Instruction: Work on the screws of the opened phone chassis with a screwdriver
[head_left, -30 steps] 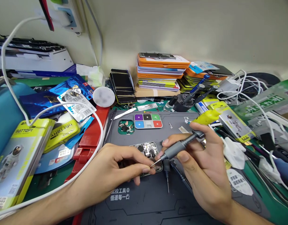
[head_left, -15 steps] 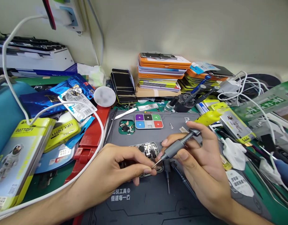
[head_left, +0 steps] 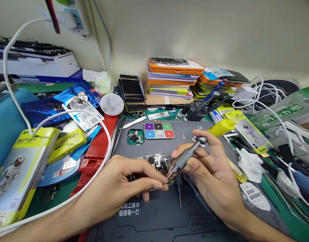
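Right hand grips a grey driver pen-style, forefinger on the cap, thumb & middle finger round the barrel. Driver's long axis runs diagonal: cap up-right, tip down-left, pointing at the near-right corner of the phone. Touching or just above it, can't tell. Phone lies opened on the mat mid-worktop, btwn both hands, long axis approx left–right, mostly hidden under the left hand. Left hand is curled closed, thumb & fingertips pinning the phone's near edge, just beside the tip. A 2nd driver lies on the mat just right of the phone, tip toward the person. Colour tray sits behind.
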Demonstrator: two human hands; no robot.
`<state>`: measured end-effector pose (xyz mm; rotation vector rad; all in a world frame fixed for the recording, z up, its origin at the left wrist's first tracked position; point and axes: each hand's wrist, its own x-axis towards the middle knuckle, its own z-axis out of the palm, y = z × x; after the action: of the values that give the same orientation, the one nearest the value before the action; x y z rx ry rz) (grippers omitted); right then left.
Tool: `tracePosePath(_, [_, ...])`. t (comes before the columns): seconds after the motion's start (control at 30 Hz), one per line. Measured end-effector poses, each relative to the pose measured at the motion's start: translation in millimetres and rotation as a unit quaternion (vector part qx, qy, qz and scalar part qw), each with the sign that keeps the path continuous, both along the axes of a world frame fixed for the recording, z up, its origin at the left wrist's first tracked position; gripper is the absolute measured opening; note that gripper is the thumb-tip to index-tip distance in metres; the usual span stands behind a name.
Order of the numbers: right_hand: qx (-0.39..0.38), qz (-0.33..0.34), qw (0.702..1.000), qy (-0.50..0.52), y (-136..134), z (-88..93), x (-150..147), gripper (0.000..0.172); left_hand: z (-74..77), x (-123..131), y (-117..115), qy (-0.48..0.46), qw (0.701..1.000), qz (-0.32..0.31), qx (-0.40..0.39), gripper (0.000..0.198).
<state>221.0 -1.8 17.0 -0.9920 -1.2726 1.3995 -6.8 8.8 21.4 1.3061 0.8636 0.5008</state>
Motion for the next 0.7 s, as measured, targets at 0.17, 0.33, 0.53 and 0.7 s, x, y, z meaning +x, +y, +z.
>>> tracePosePath(0.17, [-0.035, 0.015, 0.999, 0.038, 6, 0.5, 0, 0.045, -0.7, 2, 1, 0.025, 0.999, 0.016, 0.019, 0.018])
tracePosePath(0.33, [0.184, -0.072, 0.97, -0.144, 3, -7.6, 16, 0.063, -0.2, 2, 0, 0.051, 0.997, 0.056, 0.014, 0.025])
tracePosePath(0.53, [0.431, 0.0, 0.841, -0.326, -1, -19.6, 28, 0.095, -0.9, 2, 2, 0.058, 0.994, 0.089, 0.002, 0.041])
tracePosePath(0.7, [0.415, 0.017, 0.845, -0.336, -2, -20.2, 23, 0.09, -7.1, -1, 0, 0.039, 0.994, 0.1, 0.004, 0.047])
